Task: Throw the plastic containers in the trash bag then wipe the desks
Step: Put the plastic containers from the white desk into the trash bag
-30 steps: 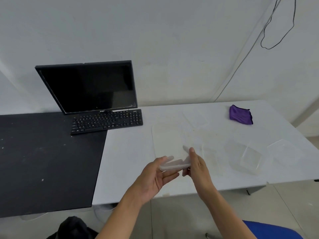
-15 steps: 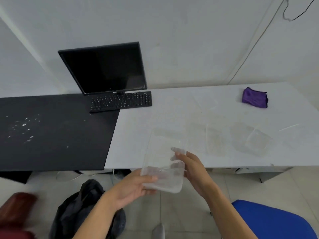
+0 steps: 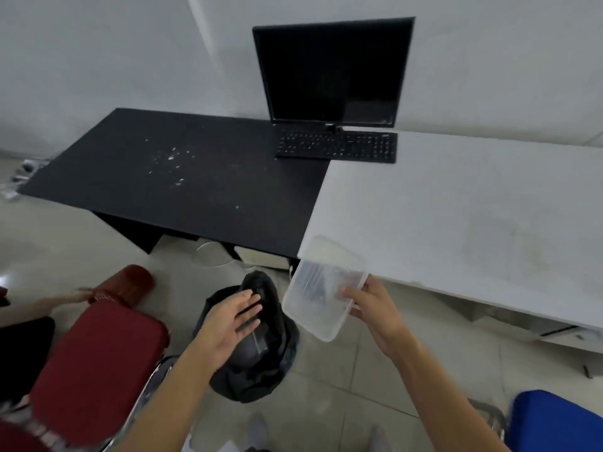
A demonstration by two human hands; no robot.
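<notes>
Clear thin rectangular plastic container (image 3: 318,293), gripped at its 3 o'clock rim by the right hand (image 3: 375,309), seems light and flexible; left hand (image 3: 228,318) spread, empty.

Office: desks (image 3: 202,177), monitor (image 3: 332,71), keyboard (image 3: 337,146).

Mouth of the trash bag (image 3: 257,381) partly behind left hand (image 3: 228,316); red chair (image 3: 98,353) blurred; blue chair (image 3: 554,422) cut by bottom edge.

Clear glossy plastic container (image 3: 321,288); crinkled black plastic trash bag (image 3: 261,363); matt black desk (image 3: 195,177), speckled white.
</notes>
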